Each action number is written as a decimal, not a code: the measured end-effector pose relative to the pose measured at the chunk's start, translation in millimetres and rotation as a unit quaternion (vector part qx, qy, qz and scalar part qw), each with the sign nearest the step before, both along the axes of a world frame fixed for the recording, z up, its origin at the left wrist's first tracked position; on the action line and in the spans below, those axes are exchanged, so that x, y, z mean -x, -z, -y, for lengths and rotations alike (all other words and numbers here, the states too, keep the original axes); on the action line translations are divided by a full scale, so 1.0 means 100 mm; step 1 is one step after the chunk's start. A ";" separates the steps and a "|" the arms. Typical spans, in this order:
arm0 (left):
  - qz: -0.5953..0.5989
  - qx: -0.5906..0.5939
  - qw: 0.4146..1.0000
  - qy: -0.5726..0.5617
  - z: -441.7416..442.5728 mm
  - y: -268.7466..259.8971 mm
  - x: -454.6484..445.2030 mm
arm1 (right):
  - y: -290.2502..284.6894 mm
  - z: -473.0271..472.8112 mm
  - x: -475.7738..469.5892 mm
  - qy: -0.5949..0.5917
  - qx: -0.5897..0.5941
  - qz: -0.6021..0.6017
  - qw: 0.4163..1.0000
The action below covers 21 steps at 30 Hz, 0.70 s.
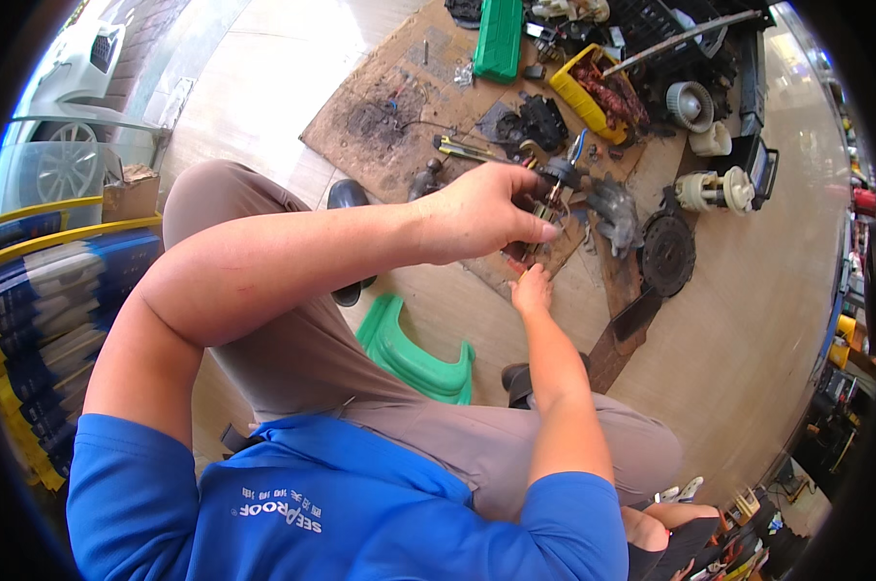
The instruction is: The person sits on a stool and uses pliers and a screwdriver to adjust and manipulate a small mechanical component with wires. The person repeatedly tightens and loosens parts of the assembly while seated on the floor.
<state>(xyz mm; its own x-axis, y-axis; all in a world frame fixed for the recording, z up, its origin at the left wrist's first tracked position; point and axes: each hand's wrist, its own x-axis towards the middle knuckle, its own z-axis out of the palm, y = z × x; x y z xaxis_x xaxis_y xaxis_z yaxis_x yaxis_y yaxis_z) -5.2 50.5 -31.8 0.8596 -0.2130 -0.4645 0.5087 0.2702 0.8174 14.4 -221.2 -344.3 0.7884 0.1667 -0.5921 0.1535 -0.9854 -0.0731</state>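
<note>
My left hand point(474, 214) reaches across the middle of the view and grips a small mechanical assembly point(552, 194) with a dark round cap, metal rods and wires between fingers and thumb. A blue wire point(579, 144) rises from around its cap. Just below, my right hand point(534, 289) closes on a slim tool with red on it point(516, 267), whose far end meets the lower part of the assembly. The tool's kind is hard to tell, as fingers cover much of it. A grey work glove point(615, 216) lies beyond the assembly.
Cardboard sheeting point(380, 80) covers the floor, bearing a yellow utility knife point(467, 149), a green plastic case point(499, 40) and a yellow container point(583, 83). A dark round disc point(668, 250) and a white pump-like unit point(714, 190) lie right. A green plastic stool point(416, 356) stands between my legs.
</note>
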 end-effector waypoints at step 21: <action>0.047 0.037 0.998 -0.033 0.09 -0.14 0.23 | -2.37 -0.25 0.56 0.271 -0.439 -0.648 0.561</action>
<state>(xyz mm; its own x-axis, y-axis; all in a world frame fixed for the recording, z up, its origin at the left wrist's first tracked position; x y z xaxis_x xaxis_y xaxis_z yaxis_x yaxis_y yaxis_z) -28.0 41.8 -17.9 0.9118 -0.1861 -0.3660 0.4099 0.3615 0.8374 -41.7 -196.4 -107.0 -0.1327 0.7856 -0.6044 -0.8931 -0.3592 -0.2708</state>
